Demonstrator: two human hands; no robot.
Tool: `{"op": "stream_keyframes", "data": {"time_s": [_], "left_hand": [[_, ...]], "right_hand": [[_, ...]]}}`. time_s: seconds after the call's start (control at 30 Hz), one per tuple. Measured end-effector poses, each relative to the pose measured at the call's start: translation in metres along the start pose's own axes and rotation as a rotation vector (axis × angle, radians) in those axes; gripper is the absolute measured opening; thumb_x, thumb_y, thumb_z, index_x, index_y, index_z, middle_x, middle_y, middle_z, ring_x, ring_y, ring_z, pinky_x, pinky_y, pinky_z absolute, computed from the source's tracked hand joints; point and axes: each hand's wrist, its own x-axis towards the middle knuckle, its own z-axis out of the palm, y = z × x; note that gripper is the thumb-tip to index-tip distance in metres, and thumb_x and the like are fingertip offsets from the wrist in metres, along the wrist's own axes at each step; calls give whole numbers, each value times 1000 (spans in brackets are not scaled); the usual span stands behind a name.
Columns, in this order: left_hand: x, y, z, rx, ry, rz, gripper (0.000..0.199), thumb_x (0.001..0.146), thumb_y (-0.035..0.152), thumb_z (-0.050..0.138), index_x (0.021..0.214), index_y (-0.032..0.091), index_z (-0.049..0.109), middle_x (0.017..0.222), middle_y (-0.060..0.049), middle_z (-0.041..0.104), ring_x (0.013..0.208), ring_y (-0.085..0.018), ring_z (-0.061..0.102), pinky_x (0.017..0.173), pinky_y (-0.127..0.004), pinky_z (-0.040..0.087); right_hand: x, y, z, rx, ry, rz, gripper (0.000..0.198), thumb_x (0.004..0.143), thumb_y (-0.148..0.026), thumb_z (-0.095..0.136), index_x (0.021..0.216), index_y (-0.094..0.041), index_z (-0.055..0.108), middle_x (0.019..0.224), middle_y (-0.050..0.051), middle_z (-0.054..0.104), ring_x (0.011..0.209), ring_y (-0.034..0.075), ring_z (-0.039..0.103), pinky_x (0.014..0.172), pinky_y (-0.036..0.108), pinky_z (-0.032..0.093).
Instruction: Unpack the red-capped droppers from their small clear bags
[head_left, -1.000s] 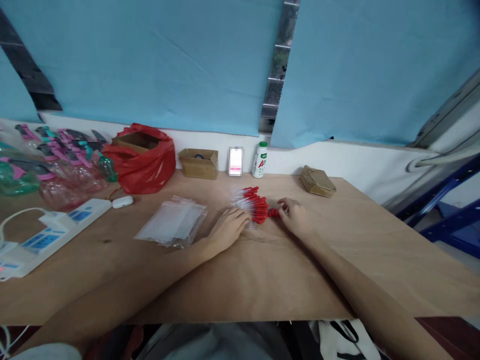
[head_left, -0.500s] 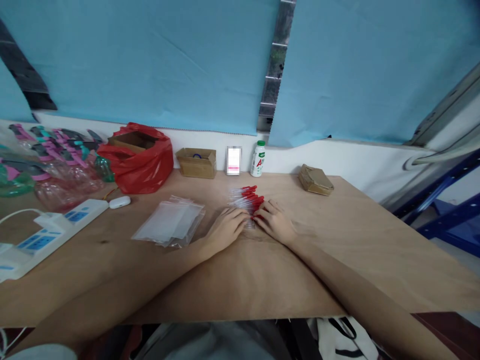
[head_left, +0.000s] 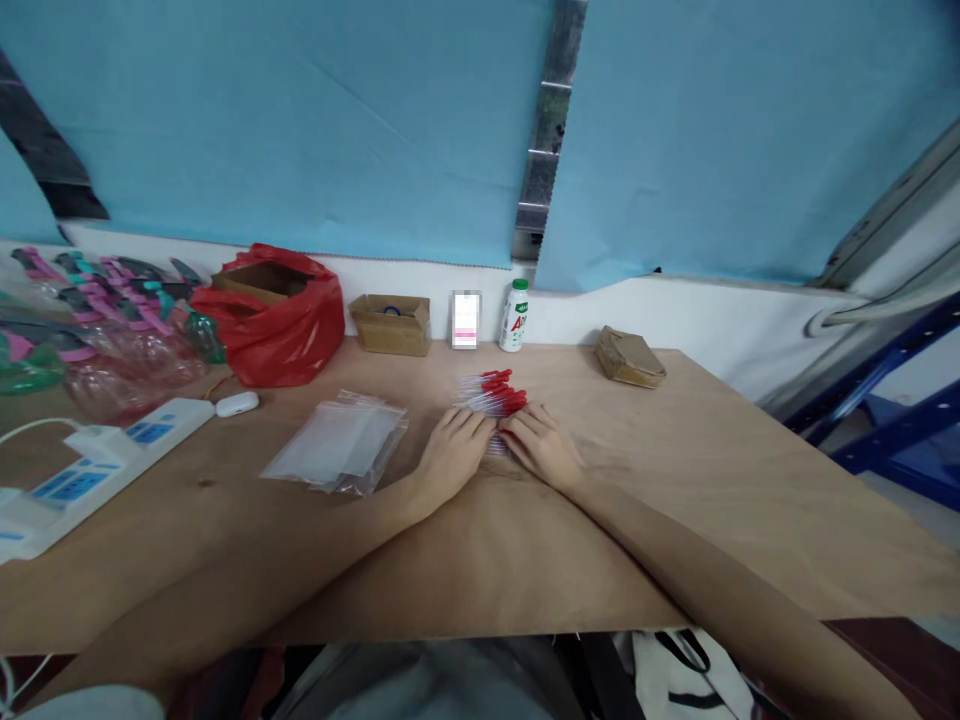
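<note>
A pile of slim red-handled tools (head_left: 501, 398) lies on the wooden table in front of me; they look like small screwdrivers, with thin silvery shafts pointing left. My left hand (head_left: 455, 447) rests at the shaft side, its fingers bent and close together over the near part of the pile. From the handle side, my right hand (head_left: 545, 447) curls its fingers over the nearest red-handled tools. Both sets of fingertips almost meet and hide part of the pile. Flat clear plastic bags (head_left: 339, 442) lie to the left of my left hand.
Along the wall stand a red plastic bag (head_left: 300, 335) holding a box, an open carton (head_left: 392, 327), a lit phone (head_left: 466, 320), a white bottle (head_left: 514, 316) and a brown package (head_left: 630, 356). At left are spray bottles (head_left: 112, 345), a power strip (head_left: 112, 465) and a white case (head_left: 238, 404).
My right hand has drawn slightly nearer and closed its fingers more over the red handles. My left hand has shifted only a little, its fingers now straighter on the pile.
</note>
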Motion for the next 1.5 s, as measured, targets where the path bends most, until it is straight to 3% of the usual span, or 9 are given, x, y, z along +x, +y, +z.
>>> {"op": "stream_keyframes", "data": {"time_s": [0.2, 0.53, 1.5], "left_hand": [[2, 2, -3, 42, -5, -14, 26, 110, 18, 40, 98, 17, 63, 94, -8, 69, 91, -26, 63, 81, -41, 40], [0, -2, -4, 17, -61, -13, 24, 109, 17, 40, 97, 18, 61, 94, -8, 70, 89, -25, 65, 81, -41, 38], [-1, -9, -2, -8, -99, -10, 26, 111, 20, 40, 97, 18, 62, 94, -7, 71, 91, -25, 66, 81, -40, 37]], "right_hand": [[4, -5, -1, -36, 9, 19, 23, 110, -34, 50, 113, -19, 66, 99, 10, 71, 100, 28, 58, 86, 40, 43], [7, -8, -2, -177, -44, -12, 29, 111, -36, 48, 96, -18, 66, 90, 8, 68, 93, 25, 56, 84, 39, 36], [9, 2, 1, -64, -117, -21, 30, 112, -37, 46, 97, -19, 65, 91, 7, 72, 91, 23, 57, 78, 35, 34]]}}
